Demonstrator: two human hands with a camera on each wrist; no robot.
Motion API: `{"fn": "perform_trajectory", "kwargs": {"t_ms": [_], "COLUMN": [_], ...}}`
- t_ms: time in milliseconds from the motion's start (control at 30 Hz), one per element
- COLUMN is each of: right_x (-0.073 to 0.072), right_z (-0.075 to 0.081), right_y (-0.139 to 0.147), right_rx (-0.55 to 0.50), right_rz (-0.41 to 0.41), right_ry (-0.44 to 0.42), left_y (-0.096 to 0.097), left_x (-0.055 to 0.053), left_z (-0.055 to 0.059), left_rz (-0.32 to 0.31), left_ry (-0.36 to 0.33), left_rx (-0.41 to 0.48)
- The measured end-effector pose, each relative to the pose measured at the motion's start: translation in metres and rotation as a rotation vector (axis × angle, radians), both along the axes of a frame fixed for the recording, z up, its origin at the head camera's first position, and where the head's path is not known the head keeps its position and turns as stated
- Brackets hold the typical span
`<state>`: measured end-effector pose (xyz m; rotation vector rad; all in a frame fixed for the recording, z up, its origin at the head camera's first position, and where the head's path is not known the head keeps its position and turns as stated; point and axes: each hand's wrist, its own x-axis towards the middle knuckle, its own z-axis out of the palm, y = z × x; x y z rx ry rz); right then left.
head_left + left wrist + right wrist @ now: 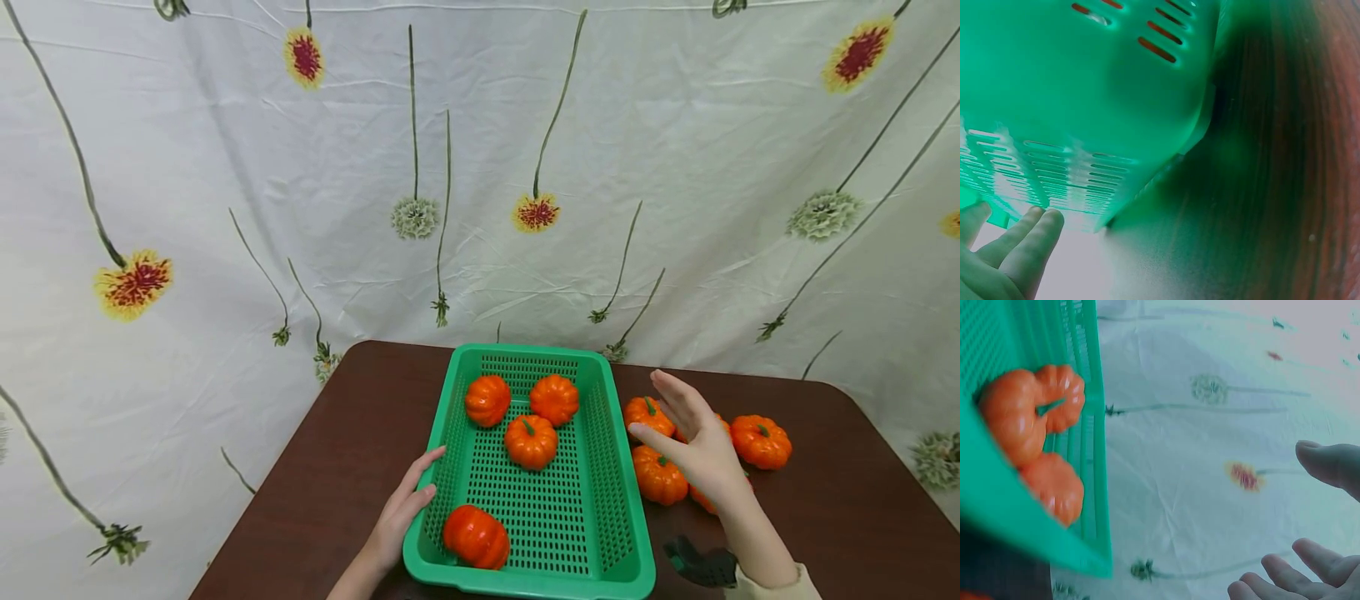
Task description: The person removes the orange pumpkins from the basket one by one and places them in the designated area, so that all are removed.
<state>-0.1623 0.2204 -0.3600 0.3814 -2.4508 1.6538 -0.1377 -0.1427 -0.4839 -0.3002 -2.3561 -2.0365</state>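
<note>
A green plastic basket [641, 533] with slotted walls and floor holds small orange pumpkins. Three of them, including a green-stemmed pumpkin [531, 442], are in its far half. Another pumpkin [476, 537] lies tipped over in the near left corner. My left hand [393, 521] rests against the basket's left side, its fingers extended along the outer wall in the left wrist view. Over a group of pumpkins [660, 475] to the right of the basket, my right hand [697, 442] is raised, thumb and fingers spread, with nothing between them. It partly hides that group.
All this stands on a dark brown wooden table [300, 500]. Behind it hangs a white cloth [337, 167] printed with flowers. A pumpkin [761, 442] sits at the group's right edge. Beside my right wrist there is a dark strap-like device [701, 564].
</note>
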Motion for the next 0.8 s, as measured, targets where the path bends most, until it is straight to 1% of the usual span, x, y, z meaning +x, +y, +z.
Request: {"fn": "perform_trajectory", "kwargs": {"t_ms": [100, 167, 333, 567, 667, 800], "right_x": [-0.002, -0.004, -0.008, -0.013, -0.015, -0.016], "right_z": [0.002, 0.002, 0.001, 0.000, -0.002, -0.004], "right_y": [-0.012, -0.020, -0.038, -0.060, -0.069, -0.081], "right_rx": [-0.005, 0.011, 0.023, 0.041, 0.051, 0.055], "right_rz": [0.034, 0.054, 0.136, 0.208, 0.247, 0.307], "right_ry": [-0.004, 0.000, 0.004, -0.054, -0.084, -0.100], "left_y": [0.000, -0.001, -0.001, -0.001, -0.001, -0.001], "left_x": [0.000, 0.000, -0.001, -0.001, 0.000, 0.000], "left_z": [0.000, -0.001, -0.001, -0.001, 0.000, 0.000], "left_rz": [-0.002, -0.003, -0.005, -0.008, -0.007, -0.006], "left_ry": [0.005, 0.005, -0.002, 0.003, 0.006, 0.003], "left_rx": [-0.004, -0.005, -0.002, -0.009, -0.013, -0.011]}}
